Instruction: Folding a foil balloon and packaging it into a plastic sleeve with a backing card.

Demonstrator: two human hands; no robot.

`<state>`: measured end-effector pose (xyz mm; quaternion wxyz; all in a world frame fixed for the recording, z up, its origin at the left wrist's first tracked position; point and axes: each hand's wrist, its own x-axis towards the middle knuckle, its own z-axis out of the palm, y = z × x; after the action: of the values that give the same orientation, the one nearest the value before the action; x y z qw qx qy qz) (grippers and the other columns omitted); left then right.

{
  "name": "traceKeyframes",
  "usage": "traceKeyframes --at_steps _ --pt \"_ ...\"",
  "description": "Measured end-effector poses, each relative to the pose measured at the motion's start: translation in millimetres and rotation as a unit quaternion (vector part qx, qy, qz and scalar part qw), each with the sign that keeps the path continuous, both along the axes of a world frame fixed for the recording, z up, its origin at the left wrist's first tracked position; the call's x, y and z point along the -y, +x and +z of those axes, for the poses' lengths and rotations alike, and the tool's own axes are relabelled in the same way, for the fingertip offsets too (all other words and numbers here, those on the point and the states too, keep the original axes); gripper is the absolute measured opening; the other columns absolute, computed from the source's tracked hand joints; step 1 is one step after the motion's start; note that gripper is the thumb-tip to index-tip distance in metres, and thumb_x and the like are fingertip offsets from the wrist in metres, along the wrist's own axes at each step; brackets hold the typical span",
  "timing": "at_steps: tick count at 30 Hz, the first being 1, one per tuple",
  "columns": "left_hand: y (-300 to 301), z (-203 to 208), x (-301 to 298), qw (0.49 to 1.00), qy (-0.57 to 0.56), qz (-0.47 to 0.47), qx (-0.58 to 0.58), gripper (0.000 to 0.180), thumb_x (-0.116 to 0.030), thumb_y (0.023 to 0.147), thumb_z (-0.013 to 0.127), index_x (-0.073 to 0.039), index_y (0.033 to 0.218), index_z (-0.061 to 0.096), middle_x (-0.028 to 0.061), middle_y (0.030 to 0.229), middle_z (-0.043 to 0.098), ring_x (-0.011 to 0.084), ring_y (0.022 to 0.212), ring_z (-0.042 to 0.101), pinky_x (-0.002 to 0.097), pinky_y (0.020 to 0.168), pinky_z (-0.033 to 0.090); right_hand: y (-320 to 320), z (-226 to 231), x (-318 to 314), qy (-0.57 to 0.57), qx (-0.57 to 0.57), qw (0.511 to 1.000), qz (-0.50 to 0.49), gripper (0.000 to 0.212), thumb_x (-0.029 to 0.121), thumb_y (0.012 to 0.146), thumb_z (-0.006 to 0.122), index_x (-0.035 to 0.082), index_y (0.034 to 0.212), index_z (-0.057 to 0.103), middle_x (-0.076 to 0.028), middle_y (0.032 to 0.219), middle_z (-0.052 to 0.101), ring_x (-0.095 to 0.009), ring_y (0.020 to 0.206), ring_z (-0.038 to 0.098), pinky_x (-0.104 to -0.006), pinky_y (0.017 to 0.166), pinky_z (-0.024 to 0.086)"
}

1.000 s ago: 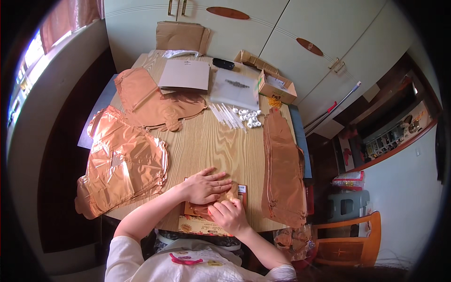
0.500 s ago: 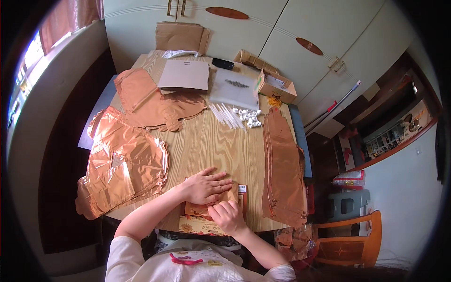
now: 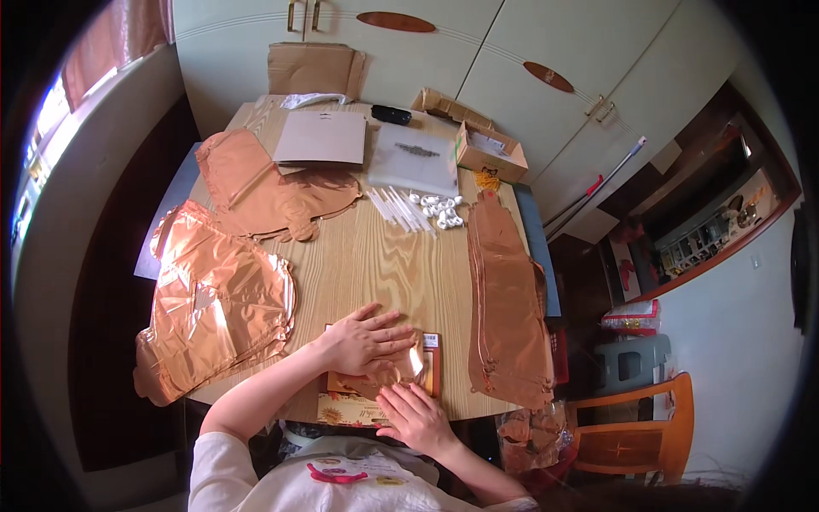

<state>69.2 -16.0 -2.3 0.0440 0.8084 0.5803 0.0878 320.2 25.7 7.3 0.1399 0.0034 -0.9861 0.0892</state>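
At the near edge of the table lies a flat brown card pack (image 3: 434,365) with a cream, leaf-printed strip (image 3: 345,410) along its near side. A small folded piece of shiny copper foil (image 3: 415,365) rests on the pack. My left hand (image 3: 367,343) lies flat over the foil's left part, fingers stretched to the right. Close to the foil's near edge, my right hand (image 3: 418,418) also lies flat with its fingers extended. Neither hand grips anything. Part of the foil and of the pack is hidden beneath my hands.
Flat copper foil shapes, like uninflated balloons, lie at the left (image 3: 222,294), far left (image 3: 273,192) and right (image 3: 509,299). White tubes (image 3: 399,210), small white pieces (image 3: 442,209), a clear bag (image 3: 414,171), a light board (image 3: 321,136) and an open cardboard box (image 3: 490,154) sit farther back. A wooden chair (image 3: 678,427) stands right.
My right hand has gone from curled fingers on the foil to lying flat and has moved slightly nearer to me. The left hand stays flat. The view has shifted a little.
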Motion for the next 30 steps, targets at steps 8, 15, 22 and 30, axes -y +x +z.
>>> traceKeyframes --at_steps 8,15,22,30 --pt "-15.0 2.2 -2.7 0.998 0.004 0.043 -0.042 0.057 -0.052 0.099 0.034 -0.030 0.153 0.031 -0.0031 0.159 0.029 0.0262 0.148 0.022 0.0551 0.119 0.011 -23.8 8.0 -12.0 -0.046 -0.008 0.999 -0.004 0.046 0.038 0.083 0.069 0.005 0.116 0.066 -0.006 0.114 0.060 -0.022 0.111 0.054 -0.0426 0.104 0.041" --pt "-9.3 1.8 8.9 0.999 -0.021 0.019 -0.015 0.054 -0.051 0.101 0.034 -0.033 0.152 0.032 -0.0026 0.159 0.028 0.0289 0.149 0.019 0.0557 0.120 0.008 -30.9 5.5 -16.4 -0.034 -0.018 0.999 -0.011 0.041 0.036 0.084 0.068 0.007 0.113 0.068 -0.004 0.103 0.056 -0.021 0.103 0.052 -0.0414 0.098 0.044" --pt "-11.1 7.7 14.1 0.998 -0.046 0.014 -0.033 0.050 -0.050 0.101 0.033 -0.037 0.149 0.036 -0.0050 0.159 0.028 0.0267 0.149 0.017 0.0533 0.121 0.007 -52.4 5.8 -66.0 -0.157 -0.052 0.986 0.038 0.023 0.023 0.084 0.069 0.008 0.102 0.071 -0.004 0.093 0.068 -0.023 0.095 0.063 -0.0363 0.090 0.048" --pt "-8.7 6.8 10.0 0.999 -0.034 0.010 -0.020 0.049 -0.050 0.102 0.029 -0.039 0.150 0.034 -0.0058 0.159 0.029 0.0260 0.150 0.014 0.0523 0.121 0.006 -115.1 -19.4 -135.0 -0.038 -0.107 0.994 -0.004 0.018 0.009 0.080 0.068 0.009 0.098 0.073 -0.003 0.100 0.074 -0.021 0.111 0.066 -0.0397 0.086 0.046"
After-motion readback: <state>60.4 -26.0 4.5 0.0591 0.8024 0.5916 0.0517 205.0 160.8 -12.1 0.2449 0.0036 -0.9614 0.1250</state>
